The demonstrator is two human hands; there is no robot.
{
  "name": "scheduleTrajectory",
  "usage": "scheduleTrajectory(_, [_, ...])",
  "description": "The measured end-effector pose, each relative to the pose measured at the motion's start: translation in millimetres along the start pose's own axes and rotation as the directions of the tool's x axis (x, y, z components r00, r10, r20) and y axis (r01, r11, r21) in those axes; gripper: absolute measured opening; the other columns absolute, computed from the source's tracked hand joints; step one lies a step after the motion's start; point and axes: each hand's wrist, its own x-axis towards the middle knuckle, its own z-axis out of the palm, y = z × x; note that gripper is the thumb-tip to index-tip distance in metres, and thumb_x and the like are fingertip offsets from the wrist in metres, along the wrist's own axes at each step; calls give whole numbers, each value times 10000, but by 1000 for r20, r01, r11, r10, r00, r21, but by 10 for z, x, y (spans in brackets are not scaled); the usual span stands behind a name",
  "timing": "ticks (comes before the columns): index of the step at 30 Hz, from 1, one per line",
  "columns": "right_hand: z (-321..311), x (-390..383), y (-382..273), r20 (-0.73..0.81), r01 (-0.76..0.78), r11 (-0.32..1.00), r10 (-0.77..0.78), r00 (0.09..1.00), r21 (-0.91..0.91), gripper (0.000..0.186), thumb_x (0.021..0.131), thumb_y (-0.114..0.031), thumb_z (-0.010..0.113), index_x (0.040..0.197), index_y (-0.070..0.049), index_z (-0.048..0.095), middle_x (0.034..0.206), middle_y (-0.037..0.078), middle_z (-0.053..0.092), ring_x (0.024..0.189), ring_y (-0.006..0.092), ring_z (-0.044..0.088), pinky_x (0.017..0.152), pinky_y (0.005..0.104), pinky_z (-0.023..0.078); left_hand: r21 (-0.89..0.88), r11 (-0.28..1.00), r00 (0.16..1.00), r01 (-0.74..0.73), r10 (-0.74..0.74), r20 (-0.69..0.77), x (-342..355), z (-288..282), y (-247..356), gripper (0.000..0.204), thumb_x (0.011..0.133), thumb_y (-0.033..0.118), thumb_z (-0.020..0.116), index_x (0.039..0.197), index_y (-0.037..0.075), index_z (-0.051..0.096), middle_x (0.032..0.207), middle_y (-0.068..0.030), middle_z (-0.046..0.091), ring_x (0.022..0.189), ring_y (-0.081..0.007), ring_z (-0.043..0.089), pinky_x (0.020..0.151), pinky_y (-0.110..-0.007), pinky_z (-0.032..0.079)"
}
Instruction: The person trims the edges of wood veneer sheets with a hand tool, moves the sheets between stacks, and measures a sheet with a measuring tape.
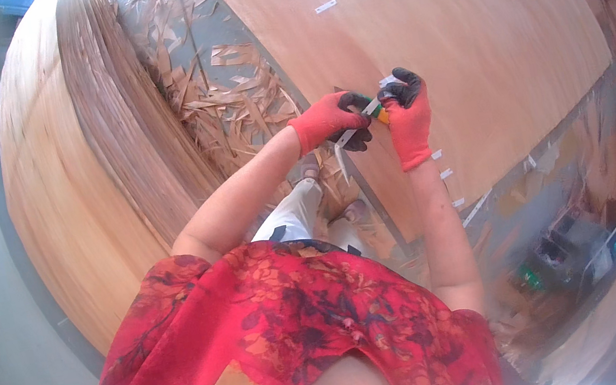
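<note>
Both my hands wear red gloves with black fingertips. They meet at the near edge of a large sheet of thin wood veneer (pixel 460 25). My left hand (pixel 332 120) pinches one end of a white strip of tape (pixel 361 119). My right hand (pixel 408 115) grips a small tape dispenser with green and orange parts (pixel 382 115), mostly hidden by the fingers. The strip runs between the two hands, just above the sheet's edge.
A tall stack of veneer sheets (pixel 81 166) stands at the left. Torn veneer scraps (pixel 224 92) litter the floor between the stack and the sheet. Short white tape pieces (pixel 325 5) stick on the sheet. Tools and clutter (pixel 582 251) lie at the lower right.
</note>
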Motion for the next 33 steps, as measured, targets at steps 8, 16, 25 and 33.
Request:
scheduleTrajectory(8, [300, 888, 309, -133, 147, 960, -182, 974, -237, 259, 809, 38, 702, 1039, -24, 599, 942, 76, 653, 847, 185, 639, 819, 333, 527, -90, 995, 987, 37, -51, -153, 227, -530, 285, 225, 890, 123, 692, 1014, -62, 666, 862, -163, 721, 727, -230, 727, 647, -364, 632])
scheduleTrajectory(16, [291, 1071, 362, 119, 372, 516, -457, 881, -772, 381, 799, -63, 705, 1169, -62, 616, 1143, 107, 636, 1120, 319, 536, 1000, 449, 407, -78, 997, 970, 14, -32, -241, 679, -834, 168, 224, 850, 152, 719, 926, -56, 683, 810, -173, 717, 625, -250, 713, 577, -361, 620])
scheduleTrajectory(25, [170, 652, 297, 547, 550, 18, -75, 834, -835, 424, 891, -299, 637, 1299, -185, 621, 1403, 59, 532, 1358, 318, 405, 1034, 522, 334, 644, 762, 951, -69, 246, -189, 836, -1070, 256, 173, 829, 191, 679, 851, 24, 719, 798, -114, 722, 650, -225, 704, 597, -368, 586])
scheduleTrajectory(33, [200, 316, 170, 561, 576, 140, -135, 817, -805, 501, 857, -264, 677, 1331, -138, 574, 1431, 99, 504, 1350, 379, 400, 1040, 551, 333, 409, 911, 945, 62, 78, -317, 468, -2045, 1264, 190, 889, 186, 645, 969, 16, 676, 757, -110, 686, 602, -196, 697, 500, -334, 572])
